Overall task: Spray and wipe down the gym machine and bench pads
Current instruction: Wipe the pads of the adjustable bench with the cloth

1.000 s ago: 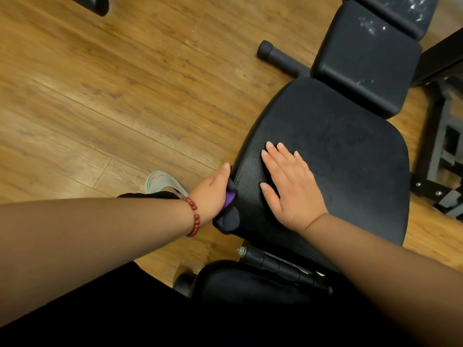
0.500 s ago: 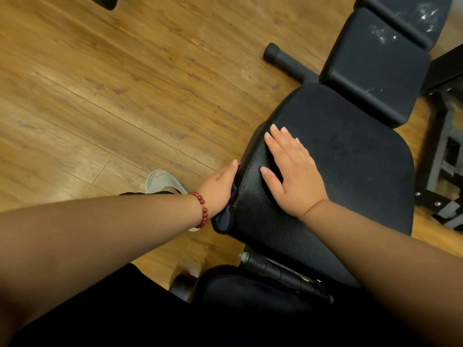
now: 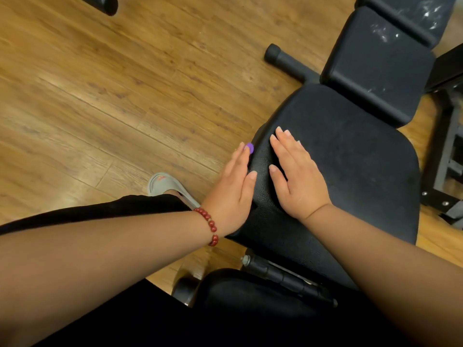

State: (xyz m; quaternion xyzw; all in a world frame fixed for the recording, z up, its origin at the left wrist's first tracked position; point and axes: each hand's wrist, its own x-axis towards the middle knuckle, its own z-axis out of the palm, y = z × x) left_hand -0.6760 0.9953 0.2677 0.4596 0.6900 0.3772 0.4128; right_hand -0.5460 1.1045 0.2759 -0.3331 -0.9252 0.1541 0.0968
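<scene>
You are in a gym or workout room. Before you is a black weight bench with a wide, grained seat pad (image 3: 350,176) and a narrower back pad (image 3: 378,71) set just beyond it. A black support tube with a rubber end cap (image 3: 284,60) lies on the floor beside the bench, and a bolted dark steel frame (image 3: 444,169) stands at your right. Underfoot is a wood-look plank floor (image 3: 100,101).
</scene>
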